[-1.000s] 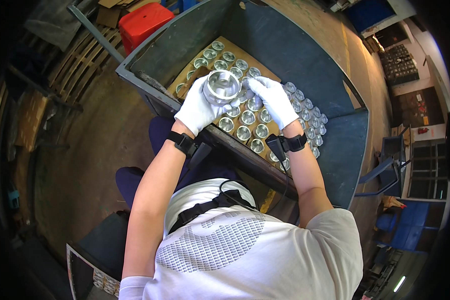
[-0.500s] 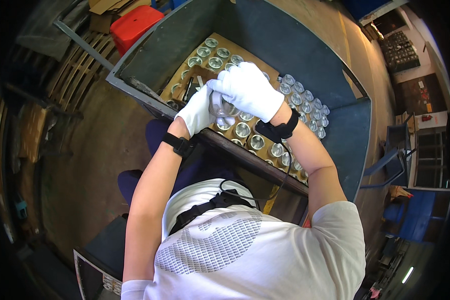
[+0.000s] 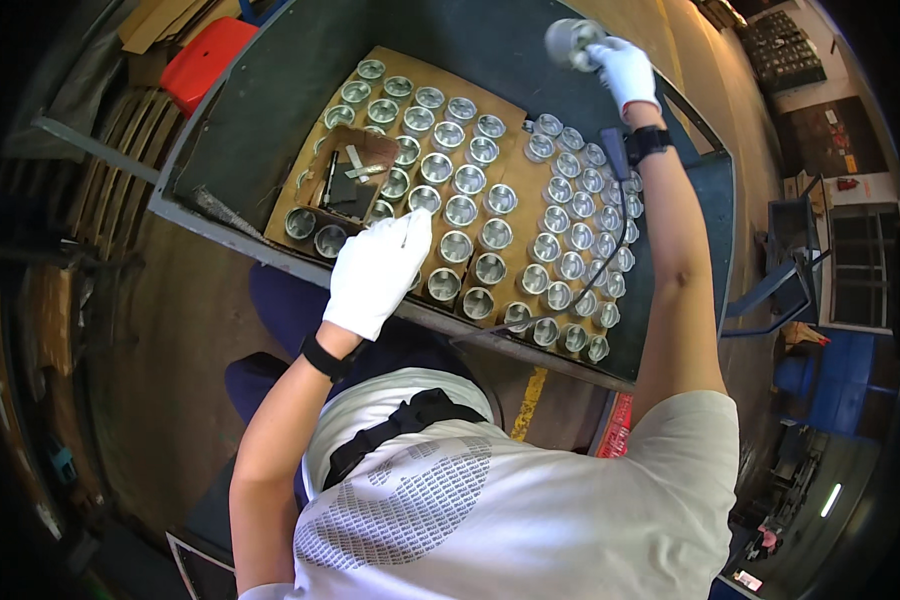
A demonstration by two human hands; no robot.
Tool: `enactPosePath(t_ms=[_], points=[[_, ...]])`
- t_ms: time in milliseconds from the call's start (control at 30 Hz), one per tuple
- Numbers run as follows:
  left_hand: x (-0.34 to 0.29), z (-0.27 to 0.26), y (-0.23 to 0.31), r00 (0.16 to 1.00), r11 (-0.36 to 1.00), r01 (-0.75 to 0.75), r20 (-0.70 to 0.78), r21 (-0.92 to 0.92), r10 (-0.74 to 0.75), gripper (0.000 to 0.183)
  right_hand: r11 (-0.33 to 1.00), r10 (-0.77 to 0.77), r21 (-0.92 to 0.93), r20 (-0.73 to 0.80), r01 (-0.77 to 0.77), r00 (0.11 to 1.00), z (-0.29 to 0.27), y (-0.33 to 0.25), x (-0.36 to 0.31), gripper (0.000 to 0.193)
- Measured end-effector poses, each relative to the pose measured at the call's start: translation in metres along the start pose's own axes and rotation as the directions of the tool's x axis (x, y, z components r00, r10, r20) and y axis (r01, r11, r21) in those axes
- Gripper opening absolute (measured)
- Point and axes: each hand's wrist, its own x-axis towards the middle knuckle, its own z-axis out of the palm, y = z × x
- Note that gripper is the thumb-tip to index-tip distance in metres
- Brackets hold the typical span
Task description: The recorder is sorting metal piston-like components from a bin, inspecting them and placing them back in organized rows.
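Note:
My right hand (image 3: pixel 625 72), in a white glove, is raised at the far right above the bin's far wall. It is shut on a metal piston (image 3: pixel 573 45), slightly blurred. My left hand (image 3: pixel 378 275), also gloved, hovers over the bin's near edge with fingers extended. Its fingertips are by a piston (image 3: pixel 424 198) standing in the rows; whether they touch it I cannot tell, and the thumb is hidden. Several silvery pistons (image 3: pixel 495 234) stand in rows on a brown cardboard sheet (image 3: pixel 515 170). More pistons (image 3: pixel 570 265) are packed closely to the right.
A small open cardboard box (image 3: pixel 375 148) with a black tool and pale slips sits among the pistons at left. The grey metal bin (image 3: pixel 300 60) has high walls. A cable (image 3: pixel 610 255) runs from my right wrist across the pistons. A red stool (image 3: pixel 210 62) stands beyond the bin's left side.
My hands were together around a piston over the bin. The right has carried a piston away to the far right; the left has let go and moved slightly nearer to me.

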Motion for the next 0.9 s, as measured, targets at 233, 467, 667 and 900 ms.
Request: enactPosePath(t_ms=[233, 467, 667, 900], points=[[0.010, -0.007, 0.012, 0.995, 0.991, 0.071, 0.063, 0.110, -0.079, 0.024, 0.682, 0.587, 0.562, -0.041, -0.467, 0.808, 0.026, 0.155, 0.053, 0.016], [0.029, 0.007, 0.025, 0.990, 0.989, 0.125, 0.052, 0.079, -0.129, 0.013, 0.695, 0.451, -0.553, -0.162, -0.460, 0.877, 0.101, 0.346, -0.030, 0.037], [0.026, -0.002, 0.020, 0.943, 0.954, 0.297, 0.143, 0.044, -0.300, 0.013, 0.641, 0.693, -0.549, 0.114, -0.537, 0.712, 0.240, 0.297, -0.095, 0.038], [0.030, 0.004, 0.022, 0.906, 0.923, 0.385, 0.201, -0.030, -0.371, 0.014, 0.694, 0.683, -0.386, 0.082, -0.608, 0.726, 0.266, 0.311, -0.119, 0.030]])
